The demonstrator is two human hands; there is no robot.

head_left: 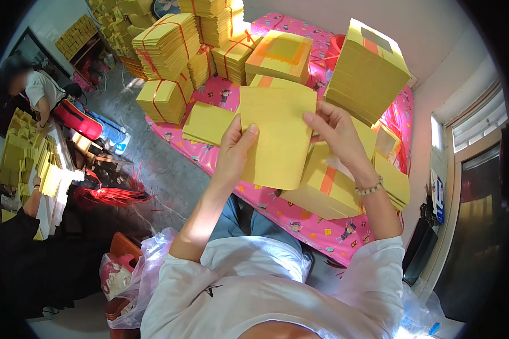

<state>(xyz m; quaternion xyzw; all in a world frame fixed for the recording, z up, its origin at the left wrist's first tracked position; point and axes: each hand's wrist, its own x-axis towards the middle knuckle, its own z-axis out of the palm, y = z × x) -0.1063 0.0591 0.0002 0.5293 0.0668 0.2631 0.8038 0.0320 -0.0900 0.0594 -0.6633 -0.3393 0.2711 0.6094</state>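
Note:
A yellow rectangular paper piece (pixel 280 141), plain on the side that shows, is held up over a pink table covering. My left hand (pixel 236 150) grips its left edge with the thumb on the front. At the upper right edge my right hand (pixel 336 133) pinches it between thumb and curled fingers. How many sheets are in it I cannot tell. Behind and below my right hand lies a yellow paper stack (pixel 328 183) with an orange band. Left of the held paper sits a low pile of yellow paper (pixel 206 122).
Bundles of yellow paper tied with red string (pixel 167 45) stand at the far left of the pink covering (pixel 209 93). A tall stack (pixel 367 73) rises at the far right. Two other people (pixel 45 93) work at a side table; red string (pixel 116 195) lies near it.

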